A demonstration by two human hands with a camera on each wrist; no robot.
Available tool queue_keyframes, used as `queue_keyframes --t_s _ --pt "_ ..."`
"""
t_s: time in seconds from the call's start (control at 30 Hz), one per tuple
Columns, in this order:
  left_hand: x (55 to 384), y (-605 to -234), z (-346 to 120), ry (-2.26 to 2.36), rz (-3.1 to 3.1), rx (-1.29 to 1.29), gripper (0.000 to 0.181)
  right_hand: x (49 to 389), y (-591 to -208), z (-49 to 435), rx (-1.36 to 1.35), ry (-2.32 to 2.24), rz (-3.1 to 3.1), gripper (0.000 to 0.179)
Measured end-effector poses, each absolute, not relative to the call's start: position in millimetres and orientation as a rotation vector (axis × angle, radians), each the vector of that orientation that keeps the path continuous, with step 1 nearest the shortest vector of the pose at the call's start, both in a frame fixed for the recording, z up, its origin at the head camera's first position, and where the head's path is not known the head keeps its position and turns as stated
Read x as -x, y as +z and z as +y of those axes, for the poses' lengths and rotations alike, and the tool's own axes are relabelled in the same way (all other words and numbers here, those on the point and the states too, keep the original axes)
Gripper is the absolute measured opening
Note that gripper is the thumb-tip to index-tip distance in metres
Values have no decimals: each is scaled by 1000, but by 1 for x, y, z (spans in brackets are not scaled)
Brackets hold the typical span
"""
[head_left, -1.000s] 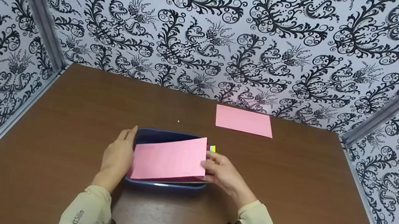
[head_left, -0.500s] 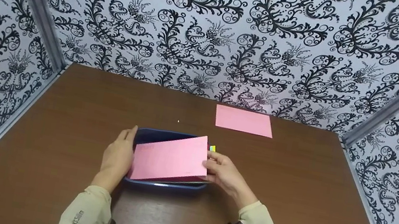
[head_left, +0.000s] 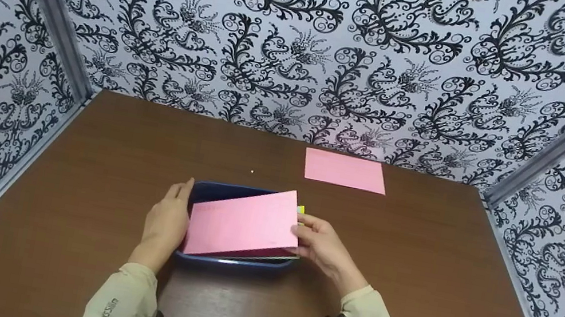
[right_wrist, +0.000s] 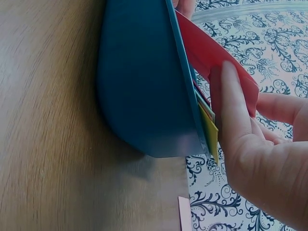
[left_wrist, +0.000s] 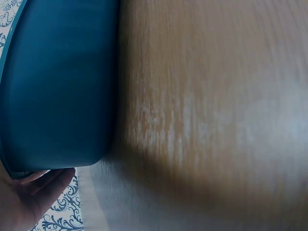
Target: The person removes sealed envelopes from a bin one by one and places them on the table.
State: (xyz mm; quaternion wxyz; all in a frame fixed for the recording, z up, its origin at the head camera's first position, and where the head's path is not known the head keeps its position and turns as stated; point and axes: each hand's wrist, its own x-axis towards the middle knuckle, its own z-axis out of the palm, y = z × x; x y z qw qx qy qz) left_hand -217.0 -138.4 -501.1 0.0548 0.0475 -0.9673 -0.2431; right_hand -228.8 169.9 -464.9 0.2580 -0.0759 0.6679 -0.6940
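Observation:
A dark blue plastic tub [head_left: 234, 264] stands on the table, seen from its side in both wrist views. My left hand [head_left: 166, 222] grips its left end, fingers along the outside under the rim [left_wrist: 36, 192]. A pink paper [head_left: 244, 224] with faint print, shaped like an envelope, slants over the tub's opening, its right end raised. My right hand [head_left: 325, 247] pinches that end between thumb and fingers; the right wrist view shows the paper's redder underside [right_wrist: 216, 53]. Beneath it, a yellow sheet [right_wrist: 208, 127] and other coloured edges stick out over the rim.
Another pink paper [head_left: 346, 171] lies flat at the back of the brown wooden table [head_left: 415, 263]. Patterned black-and-white walls [head_left: 302, 46] rise behind and at both sides. A tiny white speck [head_left: 252, 171] shows behind the tub.
My right hand has shifted slightly to the right, and the raised end of the pink paper has moved right and up with it. The left hand and tub stay in place.

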Motion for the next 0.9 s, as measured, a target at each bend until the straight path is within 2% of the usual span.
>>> queue_keyframes --t_s 0.9 --pt "217 -503 -139 -715 -2916 -124 59 231 -463 188 42 -2015 1875 45"
